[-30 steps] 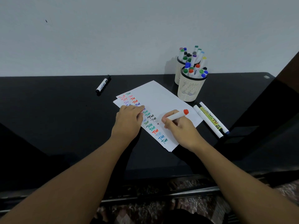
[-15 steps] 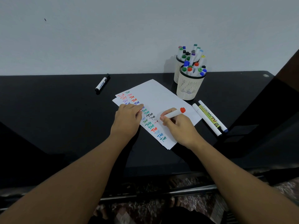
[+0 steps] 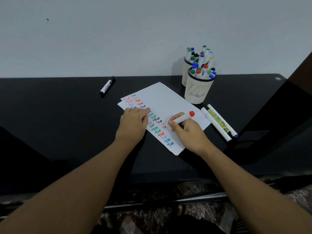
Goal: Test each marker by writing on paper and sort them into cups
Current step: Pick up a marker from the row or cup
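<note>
1. Our right hand grips the red marker in a writing hold, fingers and thumb curled round the white barrel, the red end pointing up and to the right. The tip is hidden under our fingers, down at the paper.

2. What has changed: a second ago the spot just left of our fingertips was bare; now fresh red strokes stand there, beginning a second column beside the earlier marks. The hand has crept slightly along as it wrote. We judge that this marker works, though the word looks unfinished.

3. Our left hand has stayed where it was, lying on the left part of the sheet and holding it down. Its fingers are bent, and something thin and red shows under them, perhaps the marker's cap; we cannot tell whether it is held.

4. The column of coloured test words runs down the left edge of the sheet, so many markers are already tested.

5. Farther out, the front cup and the rear cup both hold markers. Three untested markers lie just right of the paper, and a black marker lies well apart, up left.

6. Next, in our judgement: finish the word, cap the marker, drop it in the proper cup.
</note>
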A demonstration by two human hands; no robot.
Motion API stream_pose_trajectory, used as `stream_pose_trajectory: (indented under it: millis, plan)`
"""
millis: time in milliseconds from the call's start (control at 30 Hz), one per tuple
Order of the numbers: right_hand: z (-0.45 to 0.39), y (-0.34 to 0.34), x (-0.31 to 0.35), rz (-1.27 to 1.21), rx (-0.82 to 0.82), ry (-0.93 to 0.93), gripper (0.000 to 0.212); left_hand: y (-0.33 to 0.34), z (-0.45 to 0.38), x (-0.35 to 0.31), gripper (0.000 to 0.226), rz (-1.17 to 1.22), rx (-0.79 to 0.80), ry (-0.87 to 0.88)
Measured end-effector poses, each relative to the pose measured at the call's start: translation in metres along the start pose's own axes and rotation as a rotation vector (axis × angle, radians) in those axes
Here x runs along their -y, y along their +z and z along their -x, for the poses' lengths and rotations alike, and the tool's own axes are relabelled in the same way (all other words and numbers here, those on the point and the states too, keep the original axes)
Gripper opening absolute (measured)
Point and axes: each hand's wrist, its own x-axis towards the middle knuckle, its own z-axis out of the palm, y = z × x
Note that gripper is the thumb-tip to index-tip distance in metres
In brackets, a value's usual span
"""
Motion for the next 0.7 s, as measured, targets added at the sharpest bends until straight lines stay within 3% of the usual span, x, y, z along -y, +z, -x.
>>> stream_pose_trajectory:
  millis: [700]
  plan:
    - [-0.0007, 0.0004, -0.002, 0.019, -0.045, -0.002, 0.016, 0.0011, -0.001, 0.0017, 0.036, -0.003, -0.003, 0.007]
